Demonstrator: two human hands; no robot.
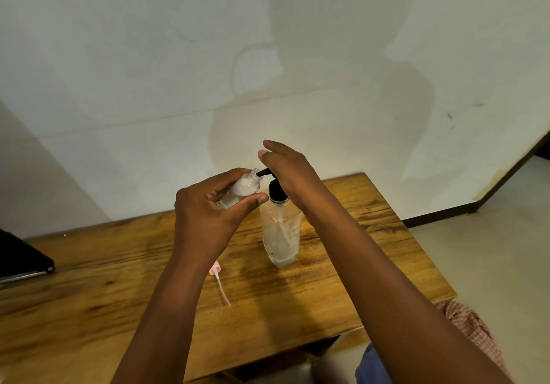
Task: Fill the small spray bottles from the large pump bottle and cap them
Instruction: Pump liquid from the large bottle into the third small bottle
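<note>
The left hand (pixel 208 214) is wrapped round a small spray bottle (pixel 241 188), fingers behind and thumb across the front, holding it tilted so its open neck points toward one o'clock and sits right at the tip of the black spout (pixel 263 172); the right hand (pixel 288 169) lies flat on top of the pump head of the large pump bottle (pixel 279 228), fingers straight and gripping nothing, the palm placed to press down; the large bottle stands upright on the wooden table (pixel 372 234), at about twelve o'clock from the person, and looks low on liquid, with the dip tube showing inside; the small bottle already appears largely full of a whitish liquid, so I judge this filling to be near its end; to do it well, keep the neck directly under the spout tip, touching or just beneath it, and press slowly and straight down so the big bottle does not rock or slide; ease the tilt of the small bottle toward upright as the level climbs, or it may spill at the lip; stop short of the brim, since the spray cap's tube displaces liquid; that pink spray cap (pixel 217 273) lies on the table at about seven o'clock from the large bottle, its tube pointing toward the person, ready to be fitted next.
</note>
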